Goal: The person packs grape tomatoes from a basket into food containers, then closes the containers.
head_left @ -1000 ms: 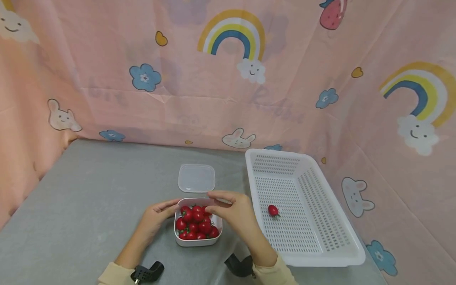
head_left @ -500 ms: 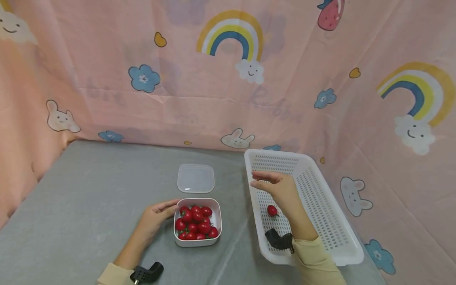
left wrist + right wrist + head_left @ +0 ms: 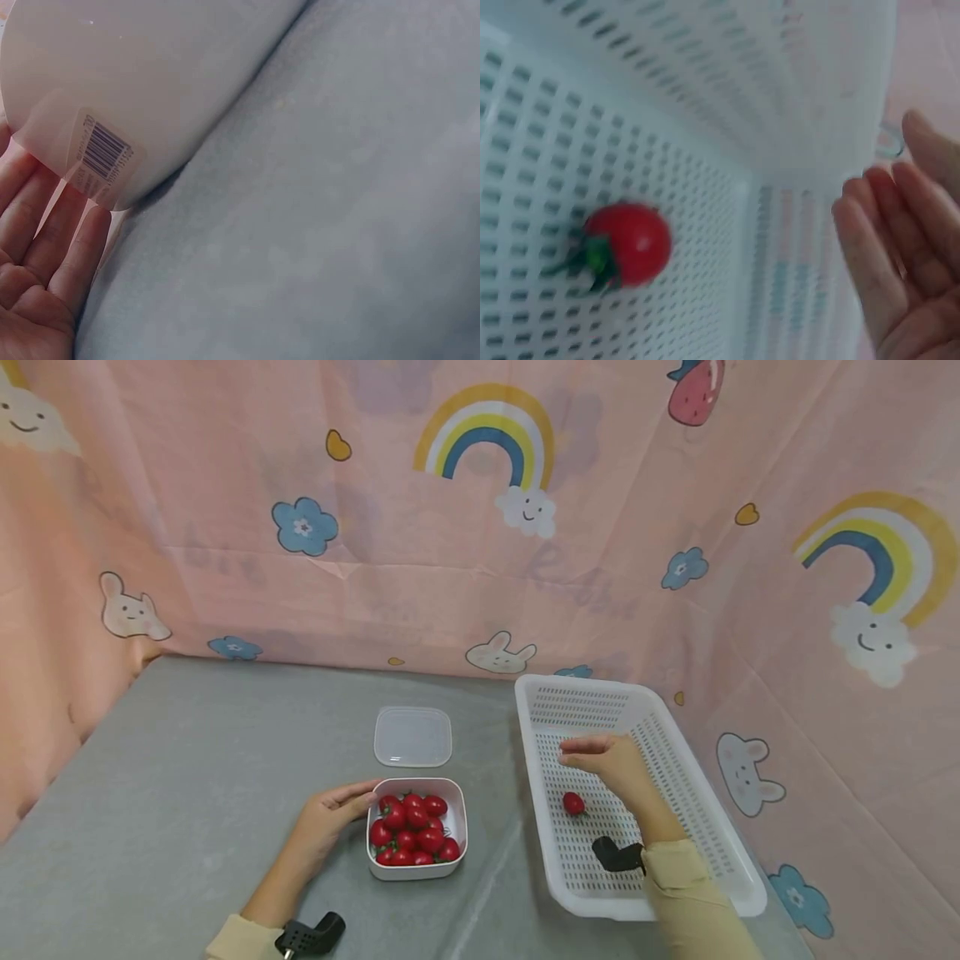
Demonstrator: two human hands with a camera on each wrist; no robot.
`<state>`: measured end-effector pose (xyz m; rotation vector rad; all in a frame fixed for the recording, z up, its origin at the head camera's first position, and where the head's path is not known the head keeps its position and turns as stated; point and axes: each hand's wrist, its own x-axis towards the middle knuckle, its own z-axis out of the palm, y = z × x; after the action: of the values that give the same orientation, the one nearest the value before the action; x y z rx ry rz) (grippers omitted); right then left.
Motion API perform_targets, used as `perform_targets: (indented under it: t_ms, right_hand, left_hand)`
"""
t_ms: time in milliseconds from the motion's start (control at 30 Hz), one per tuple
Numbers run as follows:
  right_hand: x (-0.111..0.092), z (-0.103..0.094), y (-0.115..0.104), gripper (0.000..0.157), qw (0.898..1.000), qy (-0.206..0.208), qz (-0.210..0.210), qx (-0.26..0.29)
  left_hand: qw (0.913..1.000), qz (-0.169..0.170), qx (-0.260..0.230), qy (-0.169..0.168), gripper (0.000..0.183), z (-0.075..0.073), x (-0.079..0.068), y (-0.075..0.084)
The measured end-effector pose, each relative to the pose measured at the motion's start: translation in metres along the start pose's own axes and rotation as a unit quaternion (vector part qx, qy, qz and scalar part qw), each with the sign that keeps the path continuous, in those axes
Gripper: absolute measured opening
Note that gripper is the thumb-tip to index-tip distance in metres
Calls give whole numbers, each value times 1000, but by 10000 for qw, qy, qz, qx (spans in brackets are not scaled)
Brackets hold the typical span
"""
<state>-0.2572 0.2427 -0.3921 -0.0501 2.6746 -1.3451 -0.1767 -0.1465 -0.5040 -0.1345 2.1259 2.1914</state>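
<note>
In the head view my left hand (image 3: 326, 818) rests at the left side of a small white box (image 3: 416, 872) filled with several cherry tomatoes (image 3: 408, 839). The left wrist view shows its straight fingers (image 3: 79, 262) touching the box wall beside a barcode label (image 3: 105, 150). My right hand (image 3: 611, 768) is over the white perforated basket (image 3: 528, 777), its thumb and fingers apart. Nothing shows between the fingers (image 3: 866, 255) in the right wrist view. One cherry tomato (image 3: 634, 244) with a green stem lies on the basket floor, below and left of that hand.
A translucent lid (image 3: 412, 737) lies flat on the grey table (image 3: 225, 777) just behind the box. The basket's long raised rim runs along the table's right side. A pink patterned curtain (image 3: 375, 593) hangs behind and at both sides.
My right hand has left the box and moved right, over the basket, then slightly farther right and nearer. The left hand stays at the box.
</note>
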Motion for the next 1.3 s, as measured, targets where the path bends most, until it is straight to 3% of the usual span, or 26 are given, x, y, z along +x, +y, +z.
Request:
perform_targets:
  t_ms: [200, 433, 800, 1300]
  right_hand:
    - [15, -11, 31, 42, 9973, -626, 239, -299]
    - [17, -13, 47, 41, 9897, -1058, 712, -645]
    - [19, -6, 53, 38, 9811, -1332, 728, -1198]
    - [19, -1, 51, 29, 9796, -1691, 620, -890]
  left_hand:
    - [10000, -21, 4, 4, 40, 0, 1, 0]
    - [10000, 25, -33, 8, 40, 0, 1, -1]
    - [10000, 35, 15, 8, 40, 0, 0, 0]
    - [10000, 7, 18, 56, 39, 1, 0, -1]
